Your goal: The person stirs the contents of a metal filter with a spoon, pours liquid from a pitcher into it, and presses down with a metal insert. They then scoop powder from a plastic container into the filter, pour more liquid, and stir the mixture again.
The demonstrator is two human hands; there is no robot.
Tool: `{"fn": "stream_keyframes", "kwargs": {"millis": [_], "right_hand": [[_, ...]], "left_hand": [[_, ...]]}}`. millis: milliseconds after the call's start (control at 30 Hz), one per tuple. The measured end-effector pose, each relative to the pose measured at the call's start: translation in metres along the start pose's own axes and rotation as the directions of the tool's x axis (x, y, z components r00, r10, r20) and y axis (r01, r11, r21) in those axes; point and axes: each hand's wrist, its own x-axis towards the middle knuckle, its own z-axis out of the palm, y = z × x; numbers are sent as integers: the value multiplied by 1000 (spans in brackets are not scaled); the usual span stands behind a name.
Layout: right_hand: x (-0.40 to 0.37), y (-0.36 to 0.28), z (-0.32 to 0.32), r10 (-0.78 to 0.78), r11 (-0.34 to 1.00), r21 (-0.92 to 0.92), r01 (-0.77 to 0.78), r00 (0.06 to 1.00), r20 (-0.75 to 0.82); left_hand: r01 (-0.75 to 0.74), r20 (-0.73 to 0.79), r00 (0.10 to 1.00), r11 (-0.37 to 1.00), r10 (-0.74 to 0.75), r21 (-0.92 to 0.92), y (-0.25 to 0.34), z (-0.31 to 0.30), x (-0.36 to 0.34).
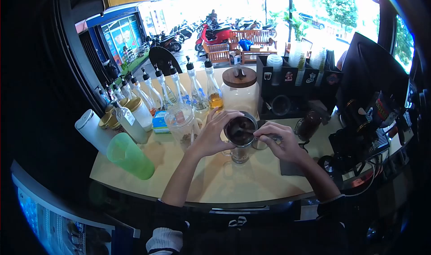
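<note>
My left hand is wrapped around the side of a round, dark-filled cup with a thin rim. In my right hand, thumb and fingers pinch the handle of a spoon, whose bowl is down inside the cup. Directly beneath the cup in this view stands a clear glass mug, mostly covered by it. Left of my left hand is a clear plastic jar with some brown contents. A small metal-looking cup sits partly hidden behind my right fingers.
A green tumbler leans in view at the left. Pump bottles line the back, beside a wood-lidded jar. A black organizer holds plastic cups. Dark equipment and a monitor occupy the right; the counter edge runs nearest me.
</note>
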Motion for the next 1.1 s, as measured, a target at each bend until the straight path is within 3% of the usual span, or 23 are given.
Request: {"fn": "stream_keyframes", "kwargs": {"millis": [100,267,367,700,1100], "right_hand": [[0,5,2,9,993,114,1,997,-82],[1,15,2,188,849,508,-144,981,-37],[2,23,-2,177,850,501,-164,984,21],[6,26,-8,236,842,503,-198,972,-12],[13,22,-13,237,924,316,-215,971,-33]], "left_hand": [[-3,2,1000,1000,3,-4,-2,-1,-1],[-7,-17,1000,1000,8,14,-3,1,-1],[-11,-2,1000,1000,11,20,-3,3,-1],[-35,-8,999,999,35,35,-4,6,-1],[-46,-2,999,998,46,51,-3,8,1]]}}
